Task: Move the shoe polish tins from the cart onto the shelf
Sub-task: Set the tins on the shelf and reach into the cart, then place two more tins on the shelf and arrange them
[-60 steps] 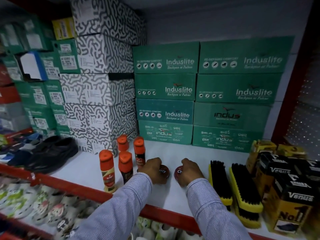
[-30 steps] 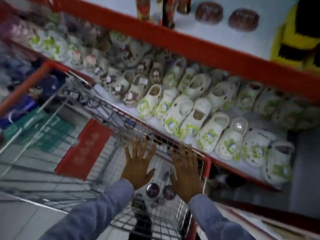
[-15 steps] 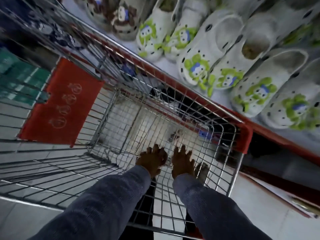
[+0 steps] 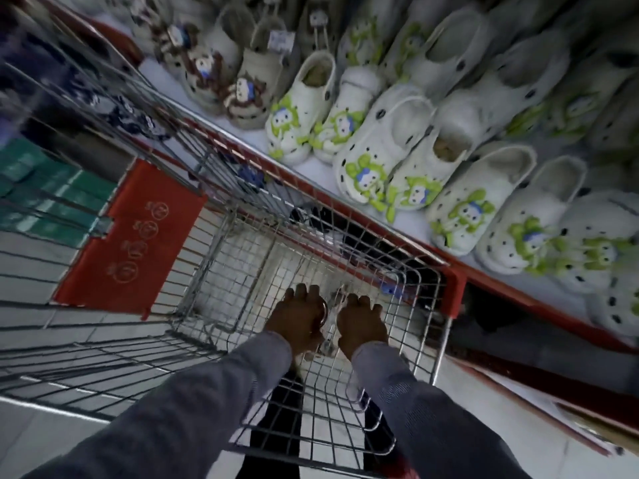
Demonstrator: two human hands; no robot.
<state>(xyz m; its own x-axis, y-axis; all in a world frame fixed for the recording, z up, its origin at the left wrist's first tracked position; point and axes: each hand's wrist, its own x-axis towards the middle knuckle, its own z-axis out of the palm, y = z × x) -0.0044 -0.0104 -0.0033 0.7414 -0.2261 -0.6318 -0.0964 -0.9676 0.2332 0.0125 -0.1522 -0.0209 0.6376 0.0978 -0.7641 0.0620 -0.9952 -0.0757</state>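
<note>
Head | left hand (image 4: 297, 319) grips tin (image 4: 323, 311) | cart (image 4: 436, 335) wall near

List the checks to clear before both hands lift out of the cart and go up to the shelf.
1. Left hand curled on a shoe polish tin, whose dark rim shows: ok.
2. Right hand grip on a tin: cannot tell, nothing shows under it.
3. Both hands low inside the cart basket: ok.
4. Open top above the hands for lifting out: ok.
5. Polish shelf in view: not ok, only the clogs shelf shows.
</note>
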